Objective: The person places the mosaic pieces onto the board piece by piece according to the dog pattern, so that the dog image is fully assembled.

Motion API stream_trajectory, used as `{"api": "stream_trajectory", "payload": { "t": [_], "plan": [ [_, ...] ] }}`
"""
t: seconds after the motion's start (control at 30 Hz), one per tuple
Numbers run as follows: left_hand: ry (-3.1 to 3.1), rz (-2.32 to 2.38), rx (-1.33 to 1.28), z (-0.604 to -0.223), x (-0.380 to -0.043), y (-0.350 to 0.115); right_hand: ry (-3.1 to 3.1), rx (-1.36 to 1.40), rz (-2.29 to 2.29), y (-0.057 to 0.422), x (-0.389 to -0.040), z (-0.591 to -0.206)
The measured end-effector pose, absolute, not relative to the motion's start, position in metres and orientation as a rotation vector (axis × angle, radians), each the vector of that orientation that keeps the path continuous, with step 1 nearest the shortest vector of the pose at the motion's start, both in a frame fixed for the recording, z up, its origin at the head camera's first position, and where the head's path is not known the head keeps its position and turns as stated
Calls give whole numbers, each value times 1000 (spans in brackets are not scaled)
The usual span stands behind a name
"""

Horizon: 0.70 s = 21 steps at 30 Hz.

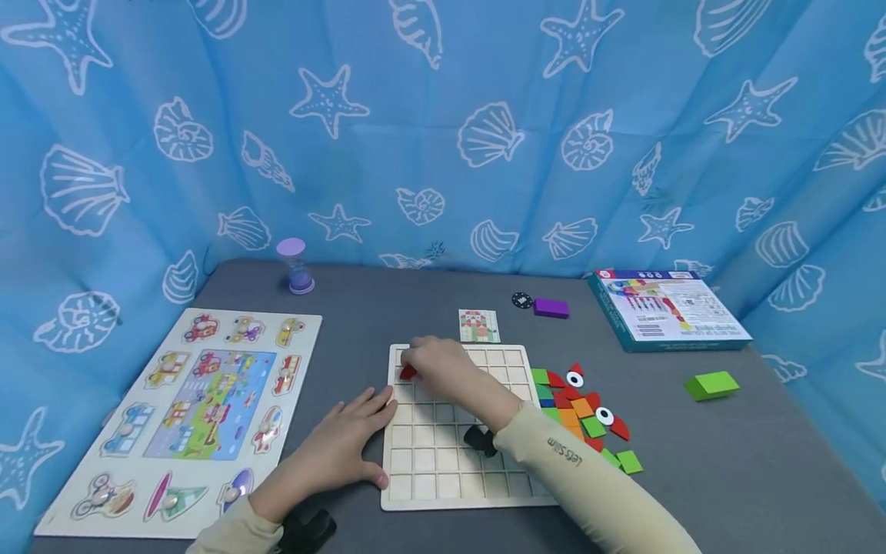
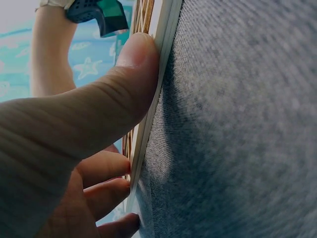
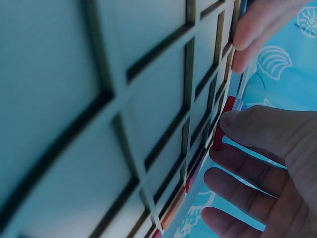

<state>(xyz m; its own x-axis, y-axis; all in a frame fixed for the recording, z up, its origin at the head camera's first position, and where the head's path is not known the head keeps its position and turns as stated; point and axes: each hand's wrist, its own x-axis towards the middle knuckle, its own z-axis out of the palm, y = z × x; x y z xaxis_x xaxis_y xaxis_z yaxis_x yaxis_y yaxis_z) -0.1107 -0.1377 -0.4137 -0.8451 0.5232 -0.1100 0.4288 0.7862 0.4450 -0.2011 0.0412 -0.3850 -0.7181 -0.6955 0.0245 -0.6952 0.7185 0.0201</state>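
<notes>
A pale wooden grid board lies flat in front of me. My right hand reaches over its far left corner and pinches a small red tile between thumb and index finger, close to the grid. My left hand is spread along the board's left side, thumb and fingertips at the edge. In the right wrist view an orange tile and red ones sit along the board's far row. The right forearm hides part of the grid.
Red, green and orange tiles lie right of the board, two bearing white eye discs. A pattern card and purple block lie beyond. Left are a vehicle puzzle and sand timer; right, a box and green block.
</notes>
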Motion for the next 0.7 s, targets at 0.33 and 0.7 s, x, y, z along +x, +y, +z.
{"api": "stream_trajectory", "payload": {
  "t": [0.33,0.7],
  "plan": [
    [2759,621,752,-416,-110,-138,-2936,1158,-39,31,-200,-389],
    [2750,648,738,-418,-111,-138,-2931,1016,296,107,-192,-368]
  ]
}}
